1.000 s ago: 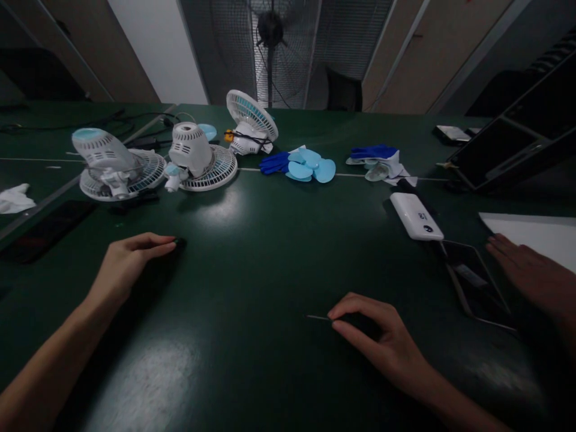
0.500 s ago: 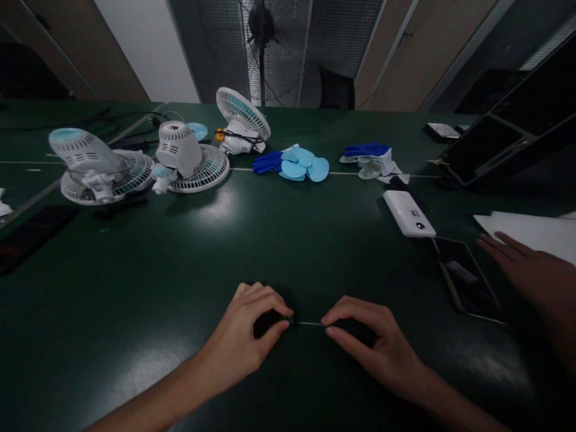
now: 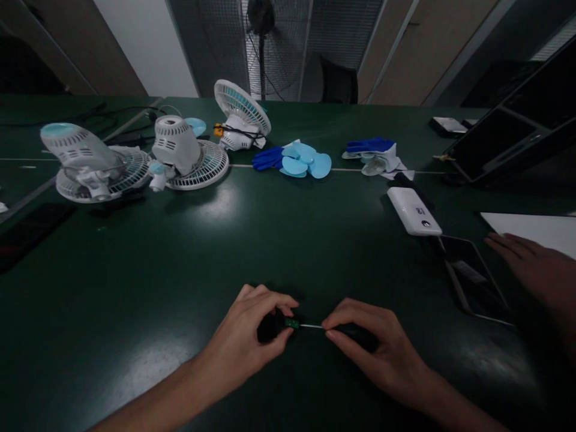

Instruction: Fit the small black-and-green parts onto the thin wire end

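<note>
My left hand (image 3: 254, 321) holds a small green block (image 3: 291, 323), which looks like a screw terminal, between the thumb and a finger. Its index finger is raised a little above the block. A dark area inside the hand's curl cannot be told apart from shadow. My right hand (image 3: 371, 336) is closed around a screwdriver (image 3: 357, 336) with a black handle. The thin metal shaft points left and its tip meets the right end of the green block, or lies very close to it.
White fans (image 3: 180, 147) lie at the back left. Light-blue fan blades (image 3: 306, 161) rest by blue-white gloves (image 3: 269, 158). On the right are a white device (image 3: 414, 211), a phone (image 3: 474, 277), white paper (image 3: 535, 231) and another person's hand (image 3: 535, 264). A dark cabinet (image 3: 508, 132) stands behind.
My left index finger has lifted and the green block shows more clearly. The screwdriver's black handle is more visible in my right hand. The view has shifted slightly.
</note>
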Available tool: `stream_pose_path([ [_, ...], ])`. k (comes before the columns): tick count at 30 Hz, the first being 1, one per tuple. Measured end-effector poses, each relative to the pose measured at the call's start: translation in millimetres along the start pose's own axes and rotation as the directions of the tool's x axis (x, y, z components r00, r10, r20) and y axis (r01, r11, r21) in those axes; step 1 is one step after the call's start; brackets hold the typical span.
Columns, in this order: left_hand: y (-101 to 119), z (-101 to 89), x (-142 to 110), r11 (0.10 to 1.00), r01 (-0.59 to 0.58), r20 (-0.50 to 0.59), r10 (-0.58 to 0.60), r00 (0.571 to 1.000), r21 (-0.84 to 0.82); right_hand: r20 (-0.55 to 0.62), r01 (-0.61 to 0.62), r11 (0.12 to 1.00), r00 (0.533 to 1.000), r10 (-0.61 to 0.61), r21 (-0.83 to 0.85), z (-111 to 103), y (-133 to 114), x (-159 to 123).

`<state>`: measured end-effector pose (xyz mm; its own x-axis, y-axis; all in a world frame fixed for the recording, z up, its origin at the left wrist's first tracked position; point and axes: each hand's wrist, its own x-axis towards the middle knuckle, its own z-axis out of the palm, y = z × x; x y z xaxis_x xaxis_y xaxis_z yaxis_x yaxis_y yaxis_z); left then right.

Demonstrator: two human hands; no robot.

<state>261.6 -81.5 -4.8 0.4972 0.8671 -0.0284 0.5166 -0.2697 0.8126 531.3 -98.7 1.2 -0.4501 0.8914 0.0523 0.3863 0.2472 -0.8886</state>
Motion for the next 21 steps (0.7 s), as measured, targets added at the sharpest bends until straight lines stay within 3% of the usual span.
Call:
stream_pose_path([
  [5, 2.0, -1.1, -0.7, 1.0, 0.007, 0.035, -0.008, 0.999, 0.027, -0.079, -0.031, 0.99, 0.996, 0.042, 0.135, 0.5, 0.7, 0.9],
  [15, -3.2, -5.0, 0.2, 0.994, -0.109, 0.078, 0.108, 0.991, 0.011, -0.079, -0.067, 0.993, 0.994, 0.075, 0.1, -3.8, -0.5, 0.2],
  [18, -16.6, -23.4, 1.5, 0.991, -0.132, 0.074, 0.13, 0.989, 0.017, -0.077, -0.074, 0.993, 0.994, 0.082, 0.096, -3.4, 0.0, 0.4],
  [21, -43.8, -66.8, 1.5, 0.995, 0.027, -0.07, -0.02, 0.997, 0.096, -0.075, -0.077, 0.991, 0.993, 0.086, 0.112, -2.7, 1.6, 0.2],
])
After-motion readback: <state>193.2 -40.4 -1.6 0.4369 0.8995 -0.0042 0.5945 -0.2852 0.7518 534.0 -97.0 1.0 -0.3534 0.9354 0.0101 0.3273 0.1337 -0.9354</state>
